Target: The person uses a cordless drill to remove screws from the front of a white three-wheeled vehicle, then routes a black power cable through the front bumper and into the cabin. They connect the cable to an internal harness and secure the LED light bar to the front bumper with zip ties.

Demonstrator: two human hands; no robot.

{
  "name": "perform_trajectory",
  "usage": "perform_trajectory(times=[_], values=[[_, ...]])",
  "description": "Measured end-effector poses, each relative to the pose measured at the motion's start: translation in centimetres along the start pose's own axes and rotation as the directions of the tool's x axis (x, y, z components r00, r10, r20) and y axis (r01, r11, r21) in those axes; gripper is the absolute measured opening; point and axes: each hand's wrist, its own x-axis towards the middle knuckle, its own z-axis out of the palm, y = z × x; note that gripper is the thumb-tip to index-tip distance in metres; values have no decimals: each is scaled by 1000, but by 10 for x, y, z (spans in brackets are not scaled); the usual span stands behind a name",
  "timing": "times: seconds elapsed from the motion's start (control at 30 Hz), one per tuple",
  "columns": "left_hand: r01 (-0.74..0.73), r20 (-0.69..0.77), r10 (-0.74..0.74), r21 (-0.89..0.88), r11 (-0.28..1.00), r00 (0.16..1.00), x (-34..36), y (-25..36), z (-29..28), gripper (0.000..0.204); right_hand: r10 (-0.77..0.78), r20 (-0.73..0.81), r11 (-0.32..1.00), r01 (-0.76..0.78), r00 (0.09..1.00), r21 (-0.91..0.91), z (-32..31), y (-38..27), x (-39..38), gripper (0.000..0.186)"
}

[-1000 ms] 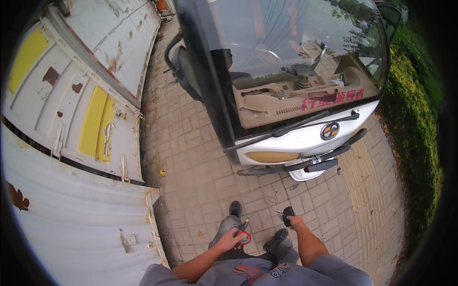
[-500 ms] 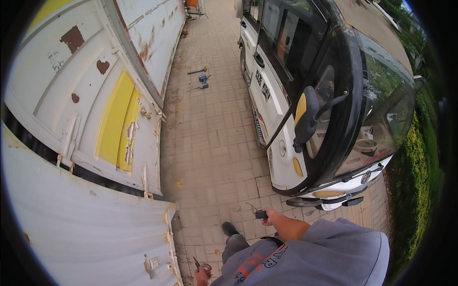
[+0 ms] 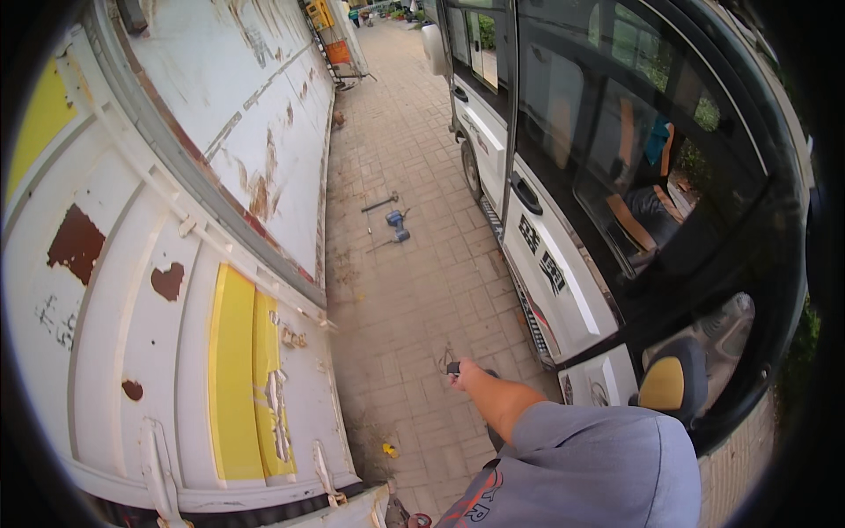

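Observation:
Out in front of me, my right hand [image 3: 462, 377] is closed around a small black block [image 3: 452, 368]. Thin wires [image 3: 446, 353] stick out from the block over the paving. At the lower edge, just a bit of the red handle of what look like scissors [image 3: 421, 521] shows beside my shirt. My left hand at that handle is almost wholly cut off by the picture's edge. Farther ahead on the ground lie a blue cordless drill [image 3: 398, 226] with a long bit and a dark-headed hammer [image 3: 380, 204].
White metal panels [image 3: 176, 352] with rust patches and yellow strips stand along my left. A white and black van [image 3: 563, 290] is parked close on my right, its mirror [image 3: 673, 383] jutting out. Brick paving [image 3: 414, 290] runs between them, with a small yellow scrap [image 3: 390, 450] on it.
I have moved forward along the paving, so drill and hammer are nearer. My right hand still holds the black block, now farther ahead. My left hand and the scissors have dropped mostly out of view.

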Motion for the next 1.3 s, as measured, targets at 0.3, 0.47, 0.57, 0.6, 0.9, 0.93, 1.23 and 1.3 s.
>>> perform_trajectory(times=[0.3, 0.47, 0.57, 0.6, 0.9, 0.93, 1.23, 1.3], values=[[50, -144, -21, 198, 979, 989, 110, 207, -30, 64, -20, 180, 992, -2, 983, 126, 295, -159, -55, 35], [157, -254, -91, 256, 954, 963, 194, 263, -48, 67, -49, 102, 994, 38, 994, 105, 368, -210, -19, 36], [220, -296, -129, 299, 928, 946, 256, 303, -68, 69, -104, 8, 994, 104, 995, 26, 388, -238, 20, 35], [233, -297, -141, 303, 924, 944, 273, 320, -75, 69, -114, -9, 993, 113, 993, -22, 392, -239, 33, 34], [-345, 205, 301, 228, 910, 931, 411, 556, -145, 33, -29, -16, 999, 28, 999, -17, 534, -284, 121, 27], [-352, 208, 304, 264, 898, 930, 432, 568, -154, 39, -53, 11, 998, 53, 999, -23, 560, -284, 121, 29], [-630, 433, 459, 496, 597, 776, 556, 703, -171, 75, -101, 274, 977, 147, 957, -153, 709, -373, 67, 33], [-609, 453, 409, 541, 580, 792, 583, 728, -158, 69, -263, 355, 886, 370, 897, -280, 691, -401, 39, 32]])
